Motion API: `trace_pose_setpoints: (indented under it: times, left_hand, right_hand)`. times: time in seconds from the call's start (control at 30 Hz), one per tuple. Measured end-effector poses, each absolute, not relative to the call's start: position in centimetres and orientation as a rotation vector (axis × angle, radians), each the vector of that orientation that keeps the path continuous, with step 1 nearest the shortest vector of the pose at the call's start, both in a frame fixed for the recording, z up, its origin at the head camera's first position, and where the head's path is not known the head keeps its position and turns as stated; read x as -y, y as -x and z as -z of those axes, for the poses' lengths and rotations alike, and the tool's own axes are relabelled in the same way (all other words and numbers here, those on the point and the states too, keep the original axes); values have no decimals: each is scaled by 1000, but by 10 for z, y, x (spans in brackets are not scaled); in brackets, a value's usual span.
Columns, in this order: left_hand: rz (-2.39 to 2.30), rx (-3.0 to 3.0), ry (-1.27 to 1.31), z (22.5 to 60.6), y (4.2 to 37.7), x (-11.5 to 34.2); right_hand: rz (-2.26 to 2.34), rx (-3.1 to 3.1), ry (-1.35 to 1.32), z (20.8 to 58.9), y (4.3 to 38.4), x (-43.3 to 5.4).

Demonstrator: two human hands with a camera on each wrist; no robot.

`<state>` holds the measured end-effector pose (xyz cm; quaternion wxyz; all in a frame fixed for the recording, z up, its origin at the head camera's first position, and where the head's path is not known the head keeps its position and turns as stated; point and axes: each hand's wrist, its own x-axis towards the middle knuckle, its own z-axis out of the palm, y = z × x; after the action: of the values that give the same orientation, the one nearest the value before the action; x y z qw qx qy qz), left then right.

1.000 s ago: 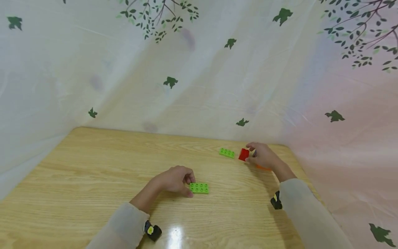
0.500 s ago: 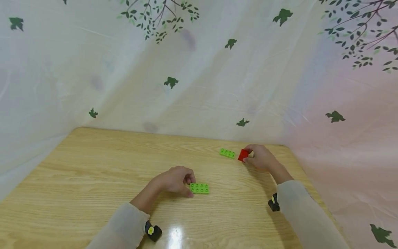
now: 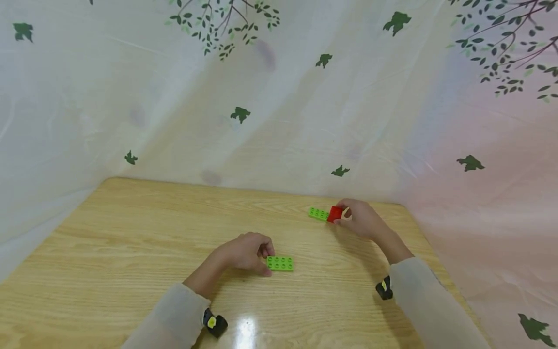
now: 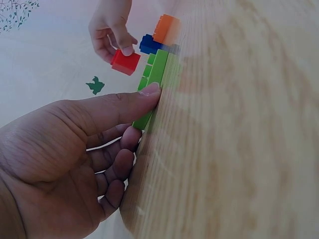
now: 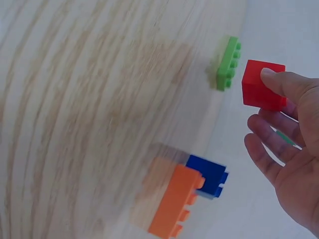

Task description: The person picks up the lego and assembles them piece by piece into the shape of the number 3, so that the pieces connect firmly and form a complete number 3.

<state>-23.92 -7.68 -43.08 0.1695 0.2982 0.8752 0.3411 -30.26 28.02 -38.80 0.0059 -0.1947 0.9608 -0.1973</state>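
My left hand (image 3: 246, 252) pinches the near end of a flat light-green toy building brick (image 3: 280, 263) lying on the wooden table; its studs face up. In the left wrist view, the thumb presses one side of that green brick (image 4: 158, 67) and the fingers curl behind it. Toward the far right, my right hand (image 3: 364, 220) holds a red toy building brick (image 3: 334, 214) between thumb and fingers. The right wrist view has this red brick (image 5: 253, 87) raised off the table. A second flat green brick (image 3: 317, 214) lies just left of it.
An orange brick (image 5: 174, 204) and a dark blue brick (image 5: 207, 175) stand on the table close together, hidden behind the right hand in the head view. A patterned curtain (image 3: 279, 121) hangs along the table's far edge (image 3: 209, 186).
My right hand has taken hold of the red brick and moved it left, up to the far green brick. The left hand and its green brick stay put.
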Motion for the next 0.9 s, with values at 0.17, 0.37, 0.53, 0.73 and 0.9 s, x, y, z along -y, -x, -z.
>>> trace_pose_setpoints:
  times: [0.17,0.37,0.53,0.73,0.9]
  left_hand:
    - [-970,-2487,-842,430,239,77]
    - [-972,-2487,-846,431,239,78]
    - [-979,-2483,-839,433,238,78]
    - [-976,-2486,-825,434,237,78]
    - [-961,-2492,-820,434,237,76]
  right_hand:
    - [659,-3018,746,384,295,-269]
    - [693,-3001,799,379,285,-257]
    - [706,-2955,834,375,274,-246]
    - [706,-2882,956,377,265,-234]
    - [648,-2834,1028,382,256,-224]
